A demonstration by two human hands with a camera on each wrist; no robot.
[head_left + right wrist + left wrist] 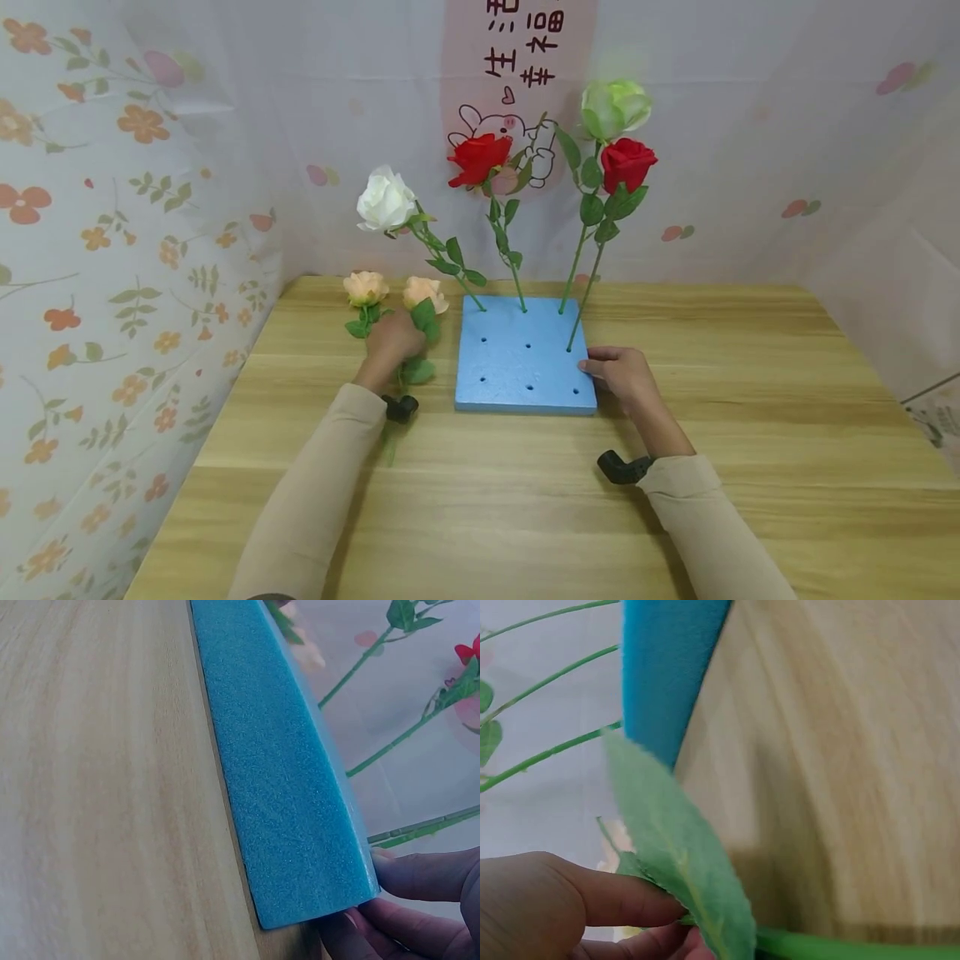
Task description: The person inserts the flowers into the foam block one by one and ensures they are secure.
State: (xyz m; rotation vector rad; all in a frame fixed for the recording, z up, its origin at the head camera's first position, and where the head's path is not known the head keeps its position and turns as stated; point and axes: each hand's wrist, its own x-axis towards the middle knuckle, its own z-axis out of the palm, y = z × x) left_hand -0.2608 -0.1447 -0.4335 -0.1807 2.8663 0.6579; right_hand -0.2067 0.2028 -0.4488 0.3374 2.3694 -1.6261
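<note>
My left hand [396,340] pinches the stem of a peach rose [425,293] between thumb and fingers, beside a leaf [682,855] that stands up in the left wrist view. A second peach rose [365,287] lies just left of it, its stem partly hidden by the hand. My right hand [621,373] grips the right edge of a blue foam block [517,367], thumb on top and fingers at the side. A white rose [386,198], two red roses [480,158] and a pale green rose [617,108] stand in holes along the block's back and right side.
Several holes [528,346] show in the block's top. Block and flowers are on a wooden table [480,500]. Behind hangs a printed white cloth [720,183], and floral cloth [135,292] covers the left side. The upright blooms lean outward above the block.
</note>
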